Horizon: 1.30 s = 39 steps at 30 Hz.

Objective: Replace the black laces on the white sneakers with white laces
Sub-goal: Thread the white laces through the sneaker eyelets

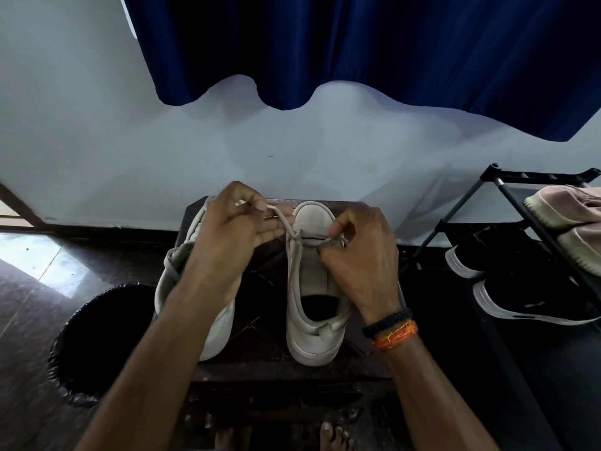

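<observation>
Your left hand (239, 219) pinches the tip of a white lace (285, 222) between thumb and fingers, drawn up and away from the right sneaker (313, 288), which stands toe-away on a small dark wooden stool (276, 369). Your right hand (357, 258) is curled tight at the far eyelets of that shoe, fingers closed on the other part of the same lace where it crosses the front of the tongue. The left sneaker (195, 281) sits just beside it on the stool, half hidden under your left forearm, with pale laces already looping along its edge. Judging by this, you are well past halfway: no black lace shows on either shoe, the left one looks laced in white, and the right one has only its first crossing near the toe, so the rest of its eyelets up to the collar remain to be threaded, and then the ends tied. I cannot tell where the removed black laces have gone. A black-lined bin (97, 343) stands to the left of the stool, and a black shoe rack (520, 239) at the right holds dark shoes and a pinkish pair. As for writing, no brand, logo or label can be read on the sneakers, the rack or anything else; the surfaces are plain or too blurred
</observation>
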Each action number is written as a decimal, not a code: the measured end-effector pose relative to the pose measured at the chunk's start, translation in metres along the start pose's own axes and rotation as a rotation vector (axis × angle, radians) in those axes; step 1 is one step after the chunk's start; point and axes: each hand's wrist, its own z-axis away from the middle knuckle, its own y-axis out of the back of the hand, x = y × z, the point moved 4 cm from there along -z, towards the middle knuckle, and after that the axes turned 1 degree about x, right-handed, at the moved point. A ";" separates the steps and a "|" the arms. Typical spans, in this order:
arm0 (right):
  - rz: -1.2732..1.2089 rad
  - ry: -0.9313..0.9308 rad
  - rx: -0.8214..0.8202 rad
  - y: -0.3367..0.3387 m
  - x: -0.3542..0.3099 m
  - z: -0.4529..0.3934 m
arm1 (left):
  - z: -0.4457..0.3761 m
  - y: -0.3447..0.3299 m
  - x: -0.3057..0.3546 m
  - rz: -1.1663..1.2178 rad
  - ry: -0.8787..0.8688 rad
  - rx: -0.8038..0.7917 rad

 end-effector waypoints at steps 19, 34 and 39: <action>0.021 -0.117 0.011 0.001 -0.005 0.012 | 0.004 0.047 0.046 -1.002 -0.273 -0.111; 0.031 -0.087 0.029 -0.002 -0.004 0.012 | 0.003 -0.011 0.002 -1.195 -0.224 -0.218; 0.009 -0.103 0.031 -0.002 -0.003 0.013 | 0.004 0.012 0.034 -0.903 -0.189 -0.174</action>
